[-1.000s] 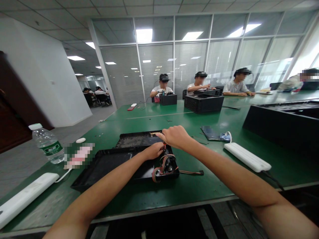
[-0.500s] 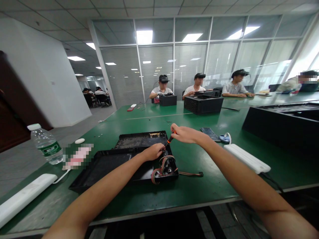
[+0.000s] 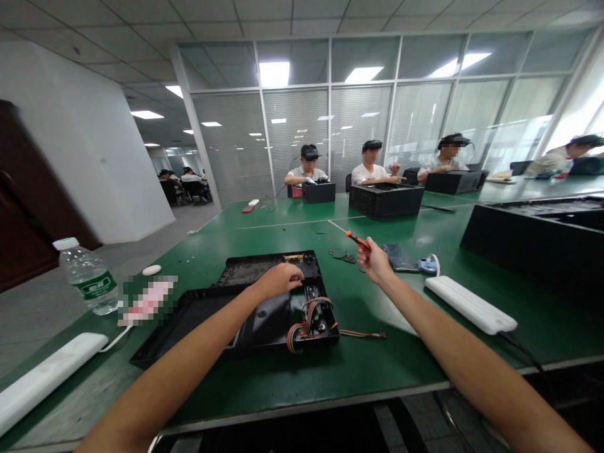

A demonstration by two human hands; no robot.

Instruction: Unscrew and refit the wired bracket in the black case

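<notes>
An open black case [image 3: 189, 309] lies on the green table, with a bundle of coloured wires [image 3: 309, 314] and small metal parts at its right end. Over the case's upper right part is my left hand [image 3: 282, 280], its fingers curled together; whatever they pinch is too small to make out. My right hand [image 3: 375, 260] grips an orange and black screwdriver [image 3: 358, 240] to the right of the case, its shaft pointing up and left, away from the case. Behind the open case sits a flat black panel [image 3: 245, 267].
White power strips lie at left [image 3: 56, 371] and right [image 3: 469, 304]. A water bottle [image 3: 92, 277] stands at the left edge. Near my right hand are a dark phone [image 3: 401, 258] and small dark pieces [image 3: 342, 255]. Several people sit across the table [image 3: 264, 220] with black cases.
My right hand has turned the screwdriver up and moved it right, off the case. My left hand has lifted slightly up and left. Across the table, one person's black case has come into view.
</notes>
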